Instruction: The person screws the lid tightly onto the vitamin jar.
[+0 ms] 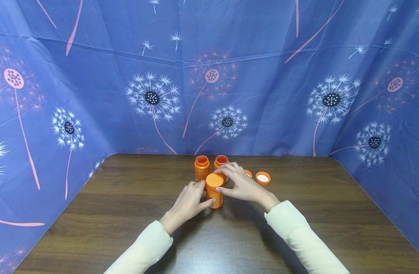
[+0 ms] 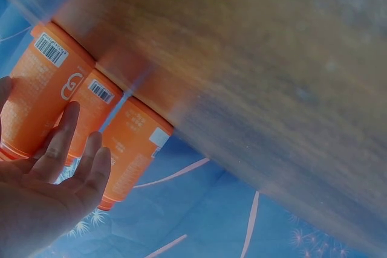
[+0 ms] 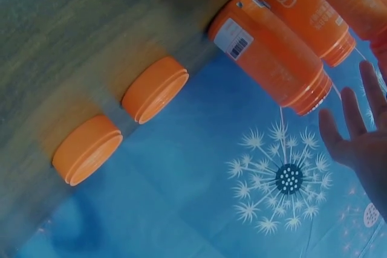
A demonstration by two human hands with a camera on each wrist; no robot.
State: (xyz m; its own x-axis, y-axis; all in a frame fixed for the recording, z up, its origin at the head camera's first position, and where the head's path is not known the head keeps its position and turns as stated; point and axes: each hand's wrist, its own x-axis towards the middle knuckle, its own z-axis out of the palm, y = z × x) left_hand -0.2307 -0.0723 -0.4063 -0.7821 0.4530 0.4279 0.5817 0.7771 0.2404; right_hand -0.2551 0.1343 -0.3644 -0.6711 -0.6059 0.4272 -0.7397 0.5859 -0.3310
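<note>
A capped orange bottle [image 1: 213, 195] stands upright near the middle of the table, its smooth orange cap [image 1: 214, 180] on top. My left hand [image 1: 188, 201] holds the bottle's body from the left, thumb across the front. From the right, my right hand [image 1: 242, 185] grips the cap between the thumb in front and the fingers behind. In the left wrist view the held bottle [image 2: 45, 89] shows a barcode, while the other left fingers [image 2: 63, 143] are spread below it. The last three right fingers [image 3: 352, 110] extend away from the cap in the right wrist view.
Just behind stand two uncapped orange bottles, one on the left [image 1: 202, 170] and one on the right [image 1: 221, 160], partly covered by my right hand. To their right lie two loose orange caps [image 1: 263, 178], white inside up. A blue dandelion-print cloth [image 1: 271, 114] surrounds the wooden table [image 1: 127, 213].
</note>
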